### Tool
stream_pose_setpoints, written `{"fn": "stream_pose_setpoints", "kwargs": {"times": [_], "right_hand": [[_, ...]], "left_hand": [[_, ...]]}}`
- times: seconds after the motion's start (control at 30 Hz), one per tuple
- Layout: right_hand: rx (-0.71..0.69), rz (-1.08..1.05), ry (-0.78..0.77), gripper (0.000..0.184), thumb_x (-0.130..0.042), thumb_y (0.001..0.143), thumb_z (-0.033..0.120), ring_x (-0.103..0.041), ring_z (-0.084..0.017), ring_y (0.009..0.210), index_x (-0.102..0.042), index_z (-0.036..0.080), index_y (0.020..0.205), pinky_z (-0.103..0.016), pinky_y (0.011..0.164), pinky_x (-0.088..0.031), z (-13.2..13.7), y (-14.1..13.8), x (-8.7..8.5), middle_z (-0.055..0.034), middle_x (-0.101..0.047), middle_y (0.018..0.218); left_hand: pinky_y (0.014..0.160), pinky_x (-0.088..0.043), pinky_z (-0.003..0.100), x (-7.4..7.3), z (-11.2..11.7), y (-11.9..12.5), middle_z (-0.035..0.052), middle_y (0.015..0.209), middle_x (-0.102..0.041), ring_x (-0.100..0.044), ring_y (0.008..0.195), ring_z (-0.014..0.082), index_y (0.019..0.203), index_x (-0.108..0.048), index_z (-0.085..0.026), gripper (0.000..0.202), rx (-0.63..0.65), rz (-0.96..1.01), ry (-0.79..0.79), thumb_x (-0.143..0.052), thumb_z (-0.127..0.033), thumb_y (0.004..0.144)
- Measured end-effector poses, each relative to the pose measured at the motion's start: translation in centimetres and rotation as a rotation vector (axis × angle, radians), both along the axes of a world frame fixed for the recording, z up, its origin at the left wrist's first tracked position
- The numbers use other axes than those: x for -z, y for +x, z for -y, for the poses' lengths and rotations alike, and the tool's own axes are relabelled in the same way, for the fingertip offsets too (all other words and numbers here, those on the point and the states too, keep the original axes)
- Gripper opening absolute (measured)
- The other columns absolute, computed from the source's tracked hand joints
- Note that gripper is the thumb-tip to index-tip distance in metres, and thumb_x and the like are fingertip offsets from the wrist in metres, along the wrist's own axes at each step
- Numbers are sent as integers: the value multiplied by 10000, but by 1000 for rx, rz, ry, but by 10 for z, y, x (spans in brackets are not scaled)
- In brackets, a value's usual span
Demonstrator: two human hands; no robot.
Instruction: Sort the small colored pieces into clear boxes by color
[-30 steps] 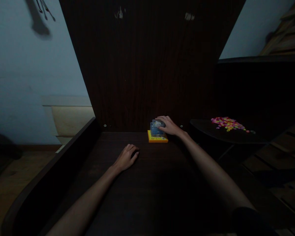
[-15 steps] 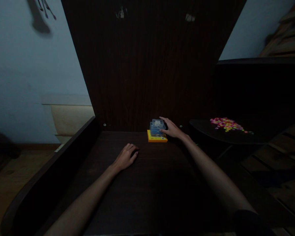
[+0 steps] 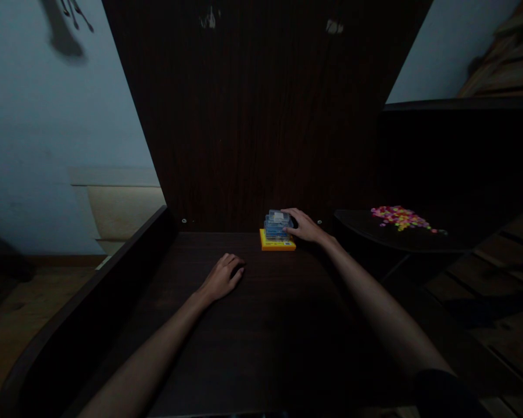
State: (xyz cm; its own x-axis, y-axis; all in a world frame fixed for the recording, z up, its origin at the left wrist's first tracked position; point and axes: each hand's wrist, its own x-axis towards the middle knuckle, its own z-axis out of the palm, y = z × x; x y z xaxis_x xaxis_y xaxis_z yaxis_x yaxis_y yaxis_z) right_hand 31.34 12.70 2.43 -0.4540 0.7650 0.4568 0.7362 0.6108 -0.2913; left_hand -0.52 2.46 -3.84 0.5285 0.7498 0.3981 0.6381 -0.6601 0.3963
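A stack of small clear plastic boxes stands on a flat yellow box at the back of the dark table, against the upright panel. My right hand grips the stack from its right side, thumb at the front and fingers reaching behind the upper boxes, where their tips are partly hidden. A whitish label shows on the top box. Left of the stack and closer to me, my left hand rests palm down on the tabletop, fingers loosely bent and thumb apart, holding nothing.
A heap of small pink, yellow and orange pieces lies on a dark rounded shelf to the right. Behind the table rises a tall dark panel. A raised side board borders the table's left.
The view has shifted very slightly. Both hands and the stack of boxes keep nearly the same places.
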Motion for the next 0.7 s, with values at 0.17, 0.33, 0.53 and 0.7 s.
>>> {"fn": "stream_pose_setpoints", "kwargs": {"times": [0.17,0.33,0.53,0.7], "right_hand": [[50,7,28,509,-598,813,400,-471,-284,1188,-505,211,1277,-490,969,-409,-1,-2,0,-116,-493,1292],[66,7,62,411,-497,880,417,-453,-283,1204,-545,231,1243,-499,991,-386,-4,-2,-1,-111,-491,1289],[64,-2,57,413,-484,885,433,-449,-283,1203,-546,235,1243,-502,998,-380,-4,-2,-1,-110,-487,1291],[65,3,47,429,-481,887,410,-443,-276,1209,-540,195,1253,-478,1023,-363,-2,-3,-1,-127,-480,1297]], "left_hand": [[907,-443,390,1,0,0,73,1021,-620,-541,977,211,1027,-589,-189,251,-3,2,6,-406,-317,912],[908,-443,393,1,0,0,74,1027,-623,-540,978,209,1037,-591,-191,253,1,8,-6,-410,-315,911],[960,-416,414,2,-1,0,69,1032,-625,-549,996,208,1051,-578,-194,252,9,-7,0,-405,-315,915],[938,-432,399,1,-1,0,73,1026,-624,-549,984,209,1038,-583,-191,249,-4,-11,-3,-406,-312,913]]}}
